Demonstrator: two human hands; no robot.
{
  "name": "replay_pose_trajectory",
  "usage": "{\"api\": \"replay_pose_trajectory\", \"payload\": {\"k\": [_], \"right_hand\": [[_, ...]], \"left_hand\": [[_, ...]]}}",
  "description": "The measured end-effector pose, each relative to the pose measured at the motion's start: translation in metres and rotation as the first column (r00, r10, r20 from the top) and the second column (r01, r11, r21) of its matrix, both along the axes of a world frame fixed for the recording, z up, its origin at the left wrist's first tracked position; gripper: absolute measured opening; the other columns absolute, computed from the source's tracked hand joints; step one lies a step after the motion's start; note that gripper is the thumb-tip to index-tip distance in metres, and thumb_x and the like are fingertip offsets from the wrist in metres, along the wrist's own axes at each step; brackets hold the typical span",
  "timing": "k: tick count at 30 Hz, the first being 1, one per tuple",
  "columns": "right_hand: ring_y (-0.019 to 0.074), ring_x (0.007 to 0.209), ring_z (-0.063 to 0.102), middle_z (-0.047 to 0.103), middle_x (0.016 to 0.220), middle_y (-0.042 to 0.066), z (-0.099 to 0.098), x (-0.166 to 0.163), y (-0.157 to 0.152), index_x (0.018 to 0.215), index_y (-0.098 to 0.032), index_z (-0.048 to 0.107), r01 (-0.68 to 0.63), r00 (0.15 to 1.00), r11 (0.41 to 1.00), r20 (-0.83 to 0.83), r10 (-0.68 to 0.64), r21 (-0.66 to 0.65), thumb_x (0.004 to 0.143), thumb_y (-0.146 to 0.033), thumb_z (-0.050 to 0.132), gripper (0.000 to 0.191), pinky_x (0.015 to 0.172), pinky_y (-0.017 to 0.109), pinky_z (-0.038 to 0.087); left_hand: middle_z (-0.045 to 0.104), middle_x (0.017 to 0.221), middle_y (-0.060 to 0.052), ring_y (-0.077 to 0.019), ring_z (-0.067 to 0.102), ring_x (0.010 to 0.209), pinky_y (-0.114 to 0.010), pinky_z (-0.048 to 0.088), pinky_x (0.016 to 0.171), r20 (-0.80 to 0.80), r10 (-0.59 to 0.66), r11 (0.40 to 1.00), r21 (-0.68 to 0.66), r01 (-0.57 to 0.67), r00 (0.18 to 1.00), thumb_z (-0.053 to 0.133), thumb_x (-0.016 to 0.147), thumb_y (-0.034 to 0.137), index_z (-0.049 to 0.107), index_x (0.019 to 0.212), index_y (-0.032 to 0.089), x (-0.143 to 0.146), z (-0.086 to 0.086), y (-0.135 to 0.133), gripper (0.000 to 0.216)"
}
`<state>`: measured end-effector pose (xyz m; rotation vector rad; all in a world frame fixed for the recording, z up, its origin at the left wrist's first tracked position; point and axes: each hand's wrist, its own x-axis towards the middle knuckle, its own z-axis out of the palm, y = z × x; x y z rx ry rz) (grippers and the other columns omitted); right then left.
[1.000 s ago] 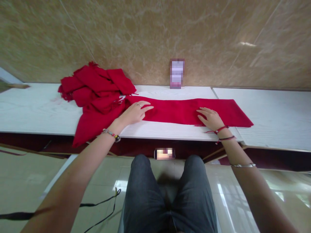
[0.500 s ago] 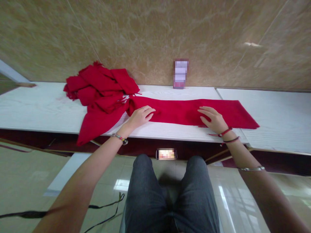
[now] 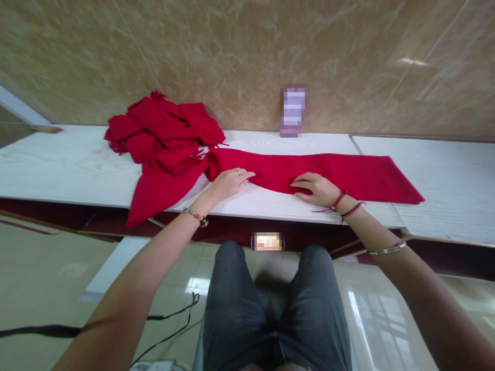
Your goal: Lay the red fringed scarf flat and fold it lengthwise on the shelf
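A long red scarf (image 3: 340,170) lies in a flat folded strip across the white table, its right end cut at a slant. At its left the cloth joins or lies against a crumpled heap of red fabric (image 3: 158,134) with fringe; I cannot tell if it is one piece. My left hand (image 3: 232,181) rests on the strip's near edge by the heap, fingers stretched to the right. On the middle of the strip lies my right hand (image 3: 315,188), fingers pointing left and thumb apart from them. The strip's near edge bows inward between the hands.
The white table (image 3: 444,175) is narrow and backs onto a brown marbled wall. A pixelated box-like object (image 3: 294,112) leans there. Below the table edge, a lit pixelated screen (image 3: 267,241) sits above my knees. Dark straps (image 3: 170,337) hang at the lower left.
My right hand has slid left along the scarf, closer to my left hand. The near edge between them now curves away from me. My left hand has barely shifted.
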<state>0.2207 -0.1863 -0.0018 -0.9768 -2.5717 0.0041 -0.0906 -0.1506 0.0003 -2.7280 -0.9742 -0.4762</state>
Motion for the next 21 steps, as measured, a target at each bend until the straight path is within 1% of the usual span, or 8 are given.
{"api": "replay_pose_trajectory", "payload": {"k": [2, 6, 9, 11, 13, 16, 18, 21], "right_hand": [[0.0233, 0.099, 0.06, 0.066, 0.107, 0.01, 0.0, 0.001, 0.0, 0.105, -0.017, 0.07, 0.015, 1.0, 1.0, -0.012, -0.015, -0.022, 0.084, -0.035, 0.047, 0.035, 0.09, 0.038, 0.048], [0.0229, 0.101, 0.06, 0.067, 0.107, 0.011, 0.002, 0.003, 0.0, 0.105, -0.015, 0.069, -0.001, 0.999, 0.999, -0.043, -0.001, -0.047, 0.08, -0.026, 0.045, 0.036, 0.091, 0.037, 0.048], [0.0222, 0.104, 0.059, 0.067, 0.109, 0.008, 0.003, 0.005, 0.0, 0.109, -0.016, 0.066, -0.028, 0.997, 0.997, -0.076, 0.023, -0.071, 0.076, -0.021, 0.046, 0.04, 0.095, 0.037, 0.046], [0.022, 0.105, 0.059, 0.067, 0.111, 0.008, 0.003, 0.006, 0.0, 0.112, -0.017, 0.065, -0.036, 0.995, 0.997, -0.099, 0.029, -0.075, 0.074, -0.018, 0.047, 0.042, 0.096, 0.038, 0.046], [0.022, 0.104, 0.059, 0.067, 0.11, 0.008, 0.003, 0.007, -0.001, 0.113, -0.017, 0.064, -0.032, 0.993, 0.997, -0.119, 0.024, -0.064, 0.075, -0.019, 0.048, 0.041, 0.094, 0.038, 0.047], [0.0234, 0.099, 0.061, 0.068, 0.107, 0.01, 0.002, 0.006, -0.002, 0.115, -0.016, 0.062, -0.006, 0.991, 1.0, -0.136, 0.003, -0.019, 0.08, -0.028, 0.053, 0.038, 0.088, 0.04, 0.049], [0.0248, 0.097, 0.061, 0.068, 0.105, 0.013, 0.001, 0.005, -0.002, 0.115, -0.013, 0.063, 0.001, 0.991, 1.0, -0.136, 0.003, 0.03, 0.081, -0.034, 0.055, 0.041, 0.085, 0.04, 0.05], [0.0242, 0.093, 0.062, 0.068, 0.101, 0.014, -0.001, 0.003, -0.001, 0.113, -0.011, 0.064, 0.01, 0.993, 0.998, -0.119, -0.002, 0.066, 0.083, -0.033, 0.054, 0.039, 0.083, 0.038, 0.05]], "left_hand": [[0.066, 0.102, -0.01, -0.0189, 0.06, 0.097, -0.032, 0.047, 0.088, 0.003, 0.007, 1.0, 0.011, -0.007, 1.0, 0.038, 0.091, 0.017, 0.058, 0.119, 0.012, -0.001, -0.001, 0.001, 0.035], [0.064, 0.101, -0.009, -0.0199, 0.058, 0.096, -0.033, 0.045, 0.089, -0.093, 0.013, 1.0, 0.011, -0.012, 0.996, 0.04, 0.084, 0.009, 0.057, 0.121, 0.015, 0.005, 0.007, 0.004, 0.041], [0.061, 0.103, -0.01, -0.022, 0.057, 0.097, -0.035, 0.045, 0.086, -0.11, 0.103, 0.995, 0.028, -0.1, 0.989, 0.041, 0.08, 0.006, 0.056, 0.123, 0.016, 0.021, 0.017, 0.006, 0.047], [0.058, 0.108, -0.011, -0.0231, 0.057, 0.095, -0.036, 0.046, 0.084, -0.054, 0.194, 0.981, 0.035, -0.192, 0.98, 0.042, 0.077, 0.005, 0.054, 0.125, 0.014, 0.035, 0.019, 0.009, 0.05], [0.057, 0.11, -0.012, -0.023, 0.057, 0.094, -0.036, 0.046, 0.084, 0.01, 0.232, 0.973, 0.017, -0.232, 0.973, 0.046, 0.075, 0.005, 0.055, 0.124, 0.014, 0.045, 0.016, 0.01, 0.051], [0.058, 0.105, -0.009, -0.0209, 0.057, 0.095, -0.032, 0.046, 0.086, 0.116, 0.211, 0.977, -0.045, -0.207, 0.971, 0.049, 0.073, 0.005, 0.057, 0.119, 0.015, 0.052, 0.007, 0.011, 0.048], [0.059, 0.103, -0.008, -0.0196, 0.057, 0.095, -0.03, 0.047, 0.087, 0.205, 0.216, 0.976, -0.082, -0.203, 0.955, 0.049, 0.073, 0.005, 0.058, 0.116, 0.015, 0.051, 0.001, 0.011, 0.045], [0.059, 0.103, -0.007, -0.0192, 0.057, 0.096, -0.03, 0.046, 0.088, 0.277, 0.208, 0.977, -0.111, -0.184, 0.938, 0.048, 0.075, 0.006, 0.059, 0.113, 0.015, 0.049, -0.003, 0.011, 0.041]]}}
